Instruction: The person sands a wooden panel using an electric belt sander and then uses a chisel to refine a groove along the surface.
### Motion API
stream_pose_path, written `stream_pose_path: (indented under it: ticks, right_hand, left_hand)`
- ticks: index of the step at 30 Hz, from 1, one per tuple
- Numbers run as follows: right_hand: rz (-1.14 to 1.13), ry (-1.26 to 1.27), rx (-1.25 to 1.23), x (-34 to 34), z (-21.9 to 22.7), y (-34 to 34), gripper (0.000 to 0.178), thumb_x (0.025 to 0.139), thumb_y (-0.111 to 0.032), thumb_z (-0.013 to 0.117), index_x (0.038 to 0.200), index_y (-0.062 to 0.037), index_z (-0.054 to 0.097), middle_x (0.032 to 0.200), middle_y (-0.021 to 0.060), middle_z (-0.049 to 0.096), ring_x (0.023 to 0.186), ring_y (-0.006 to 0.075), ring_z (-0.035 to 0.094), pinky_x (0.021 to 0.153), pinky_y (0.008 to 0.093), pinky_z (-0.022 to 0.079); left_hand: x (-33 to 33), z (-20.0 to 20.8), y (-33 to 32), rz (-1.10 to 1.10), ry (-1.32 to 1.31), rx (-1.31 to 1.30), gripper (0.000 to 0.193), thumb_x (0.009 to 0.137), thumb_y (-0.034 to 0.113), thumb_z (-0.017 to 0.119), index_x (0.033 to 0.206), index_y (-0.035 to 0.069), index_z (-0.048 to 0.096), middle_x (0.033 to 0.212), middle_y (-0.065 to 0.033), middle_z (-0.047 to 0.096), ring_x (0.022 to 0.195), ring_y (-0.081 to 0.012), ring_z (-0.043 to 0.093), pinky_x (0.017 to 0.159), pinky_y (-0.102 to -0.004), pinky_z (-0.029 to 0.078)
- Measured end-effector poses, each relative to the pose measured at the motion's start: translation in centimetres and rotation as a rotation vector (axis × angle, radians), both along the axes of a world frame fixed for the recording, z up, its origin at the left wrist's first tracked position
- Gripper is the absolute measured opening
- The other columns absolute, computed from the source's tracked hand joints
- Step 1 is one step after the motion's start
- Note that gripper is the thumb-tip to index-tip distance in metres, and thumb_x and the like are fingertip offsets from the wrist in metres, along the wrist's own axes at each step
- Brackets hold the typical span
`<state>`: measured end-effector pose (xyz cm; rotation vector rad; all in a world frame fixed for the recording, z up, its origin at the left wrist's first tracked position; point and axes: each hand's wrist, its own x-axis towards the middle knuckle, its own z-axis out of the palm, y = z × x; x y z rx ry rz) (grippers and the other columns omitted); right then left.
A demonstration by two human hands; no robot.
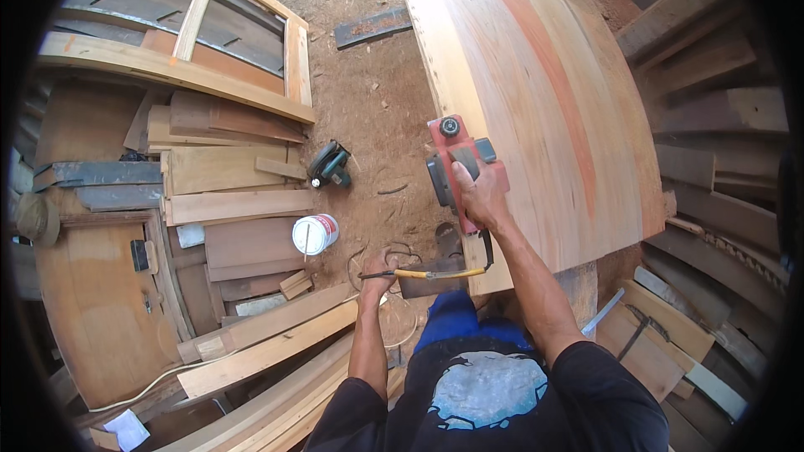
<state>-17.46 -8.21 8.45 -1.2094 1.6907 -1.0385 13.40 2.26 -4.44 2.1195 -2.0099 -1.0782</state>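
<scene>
My right hand (483, 194) is wrapped round the handle of a red electric planer (496, 174) with a black front knob. The planer rests along the left edge of a broad wooden panel (553, 117), which has pale boards and a reddish stripe. From the planer's rear, a power cord (440, 273) with a yellow wrapped section runs across to my left hand (377, 274). My left fingers are closed on that cord, well off to the left of the panel.
A white bucket (315, 234) and a dark green power tool (331, 165) stand on the dusty floor at left. Stacked boards (251, 201) and a wooden frame (176, 67) fill the left side. A hammer (643, 328) lies on boards at lower right; more planks line the right.
</scene>
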Motion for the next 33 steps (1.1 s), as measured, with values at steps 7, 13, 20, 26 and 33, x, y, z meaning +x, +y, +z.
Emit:
stream_pose_path:
  ticks: [7, 13, 20, 26, 33]
  right_hand:
    - [-0.005, -0.015, -0.011, -1.6, -0.7, -6.3, 0.065, 0.096, -0.056, 0.059, 0.116, 0.0059, 0.064, 0.099, 0.0296, 0.07, 0.099, 0.0459, 0.068, 0.087, 0.048, 0.052]
    - [-0.006, 0.06, -0.076, -1.7, -1.9, -11.7, 0.053, 0.1, -0.047, 0.059, 0.117, 0.0033, 0.068, 0.091, 0.0176, 0.072, 0.084, 0.0273, 0.069, 0.08, 0.0408, 0.053]
    - [0.006, 0.068, -0.075, -2.4, -0.3, -18.7, 0.06, 0.098, -0.052, 0.06, 0.112, 0.006, 0.068, 0.095, 0.0294, 0.071, 0.094, 0.0463, 0.069, 0.084, 0.0484, 0.052]
    - [-0.046, 0.259, -0.104, -1.5, 0.0, -25.2, 0.054, 0.097, -0.052, 0.059, 0.108, -0.0012, 0.074, 0.086, 0.0257, 0.072, 0.084, 0.0422, 0.071, 0.076, 0.0471, 0.054]
    - [-0.044, 0.29, -0.017, -3.2, 0.4, -32.4, 0.067, 0.095, -0.063, 0.052, 0.099, -0.0002, 0.075, 0.079, 0.0252, 0.071, 0.084, 0.0433, 0.071, 0.077, 0.0491, 0.054]
  left_hand:
    - [-4.8, -0.2, -5.7, 0.119, 0.166, 0.169, 0.051, 0.091, 0.032, 0.058, 0.13, 0.001, 0.065, 0.123, -0.0279, 0.067, 0.118, -0.0431, 0.063, 0.105, -0.0478, 0.047]
    - [-8.6, -4.5, -7.1, 0.175, 0.395, 0.14, 0.045, 0.098, 0.029, 0.054, 0.129, -0.002, 0.064, 0.121, -0.0269, 0.068, 0.114, -0.0334, 0.066, 0.099, -0.0407, 0.05]
    - [-15.0, -5.8, -10.8, 0.47, 0.86, 0.304, 0.055, 0.11, 0.036, 0.035, 0.148, -0.003, 0.043, 0.129, -0.0204, 0.064, 0.115, -0.0261, 0.064, 0.1, -0.0383, 0.05]
    - [-20.2, -6.2, -15.6, 0.552, 0.912, 0.167, 0.046, 0.112, 0.032, 0.036, 0.133, -0.004, 0.054, 0.106, -0.0181, 0.068, 0.099, -0.026, 0.064, 0.088, -0.0405, 0.05]
    - [-24.5, -1.1, -20.0, 0.397, 0.594, -0.02, 0.038, 0.103, 0.029, 0.052, 0.114, -0.006, 0.058, 0.107, -0.0363, 0.063, 0.107, -0.0551, 0.059, 0.088, -0.0578, 0.046]
